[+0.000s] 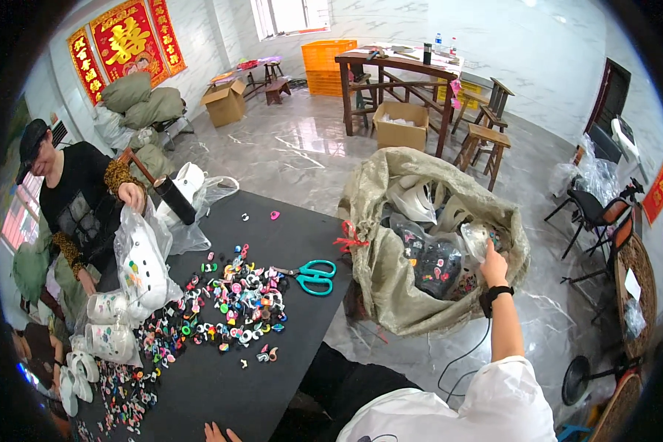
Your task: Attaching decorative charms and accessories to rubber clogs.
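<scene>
**Hand reaches into sack beside table of charms**

The right hand (493, 264), a black band at its wrist, has its fingers closed on a clear plastic bag (479, 237) inside the open woven sack (390, 287) standing just right of the black table (287, 346). The left hand (221, 433) rests at the table's near edge, fingers spread, holding nothing. Teal scissors (313, 277) lie between the sack and a heap of small coloured charms (236, 302). Across the table, another person grips a bag of white shoes (144, 265).
</scene>
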A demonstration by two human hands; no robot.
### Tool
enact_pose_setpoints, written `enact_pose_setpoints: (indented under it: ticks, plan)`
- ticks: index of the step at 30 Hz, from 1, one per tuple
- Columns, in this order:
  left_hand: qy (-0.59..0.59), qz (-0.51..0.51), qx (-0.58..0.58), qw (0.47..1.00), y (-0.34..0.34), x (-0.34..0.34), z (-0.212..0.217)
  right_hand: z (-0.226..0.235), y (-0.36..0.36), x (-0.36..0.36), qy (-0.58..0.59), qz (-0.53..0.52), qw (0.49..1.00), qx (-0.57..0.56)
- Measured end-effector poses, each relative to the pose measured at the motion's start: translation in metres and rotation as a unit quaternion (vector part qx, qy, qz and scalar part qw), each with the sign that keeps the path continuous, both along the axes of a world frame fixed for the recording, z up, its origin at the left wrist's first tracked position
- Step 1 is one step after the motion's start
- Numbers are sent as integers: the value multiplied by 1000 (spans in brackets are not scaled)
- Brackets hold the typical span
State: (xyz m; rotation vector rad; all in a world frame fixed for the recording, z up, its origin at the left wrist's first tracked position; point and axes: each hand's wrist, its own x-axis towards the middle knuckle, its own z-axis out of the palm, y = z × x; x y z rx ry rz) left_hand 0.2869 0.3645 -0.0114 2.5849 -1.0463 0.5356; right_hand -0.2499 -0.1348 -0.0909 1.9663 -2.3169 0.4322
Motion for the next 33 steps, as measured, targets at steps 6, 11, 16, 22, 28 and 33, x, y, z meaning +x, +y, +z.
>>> enact_pose_setpoints:
  ticks: [6, 11, 16, 22, 28, 33]
  plan:
    - [-11, -5, -11, 1000, -1, 0, -2, 41, -32, -7, -181, 68, 976, -102]
    - [-3, -2, -12, 1000, 3, 3, -3, 101, -28, 4, -394, 178, 886, -166]
    - [-13, -6, -19, 1000, 5, 2, -2, 134, 3, 23, -545, 201, 779, -234]
    - [-14, -13, -12, 1000, 3, -4, 1, 166, 31, 69, -590, 254, 709, -290]
    - [25, 64, 21, 997, 34, 24, -48, 226, 68, 116, -699, 212, 641, -235]
    - [99, 45, -12, 994, 12, 15, -28, 262, 94, 162, -531, 353, 728, -254]
